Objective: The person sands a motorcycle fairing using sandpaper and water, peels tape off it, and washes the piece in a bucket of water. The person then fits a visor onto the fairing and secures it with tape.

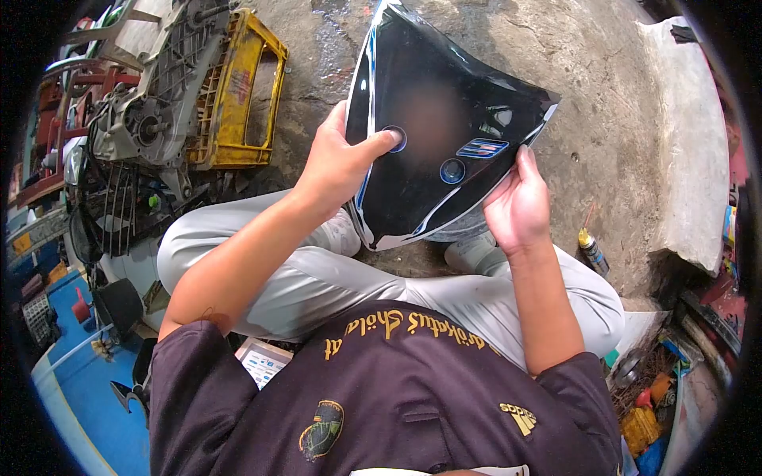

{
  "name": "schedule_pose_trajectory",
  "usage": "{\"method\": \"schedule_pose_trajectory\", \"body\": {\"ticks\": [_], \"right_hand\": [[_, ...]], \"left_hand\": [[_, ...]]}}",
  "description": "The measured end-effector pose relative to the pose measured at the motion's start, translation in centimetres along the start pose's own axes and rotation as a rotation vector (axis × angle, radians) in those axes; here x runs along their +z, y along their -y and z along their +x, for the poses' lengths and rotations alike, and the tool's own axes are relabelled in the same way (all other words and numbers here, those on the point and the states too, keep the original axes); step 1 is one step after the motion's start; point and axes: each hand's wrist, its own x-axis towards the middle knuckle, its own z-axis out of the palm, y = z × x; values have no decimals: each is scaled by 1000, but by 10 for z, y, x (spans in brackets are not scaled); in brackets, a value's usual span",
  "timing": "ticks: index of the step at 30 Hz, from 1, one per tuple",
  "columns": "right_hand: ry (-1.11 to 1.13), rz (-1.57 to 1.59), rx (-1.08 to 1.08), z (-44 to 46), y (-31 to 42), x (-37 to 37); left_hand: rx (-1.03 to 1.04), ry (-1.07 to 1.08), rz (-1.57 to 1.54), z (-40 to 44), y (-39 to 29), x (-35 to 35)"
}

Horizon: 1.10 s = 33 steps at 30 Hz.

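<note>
A glossy black motorcycle fairing panel [429,103] with white and blue edge stripes is held up over my crossed legs. My left hand [349,151] grips its left edge, the thumb pressed on a round blue-rimmed sticker, which it partly covers. At the lower right edge, my right hand [520,198] holds the panel with the thumb along the rim and the other fingers hidden behind. A second round sticker [452,170] and a striped blue-and-silver sticker [482,148] lie on the panel's lower right part.
To the left stand a metal engine casing [151,119] and a yellow plastic crate [242,95]. A small bottle with a yellow nozzle [591,250] lies on the concrete floor near my knee. A pale concrete ledge [683,151] runs along the right, with assorted scrap below it.
</note>
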Motion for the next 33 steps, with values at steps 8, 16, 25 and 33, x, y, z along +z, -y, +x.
{"method": "schedule_pose_trajectory", "body": {"ticks": [8,16,25,33], "right_hand": [[35,-16,17,0,-3,-1],[-6,-22,-20,3,-3,-4],[-56,-24,-122,-3,-3,7],[-70,-109,-196,-6,-8,12]], "left_hand": [[3,-34,93,-1,-3,-2],[54,-5,-39,1,7,-5],[61,15,43,2,11,-1],[205,-90,223,3,25,-2]]}}
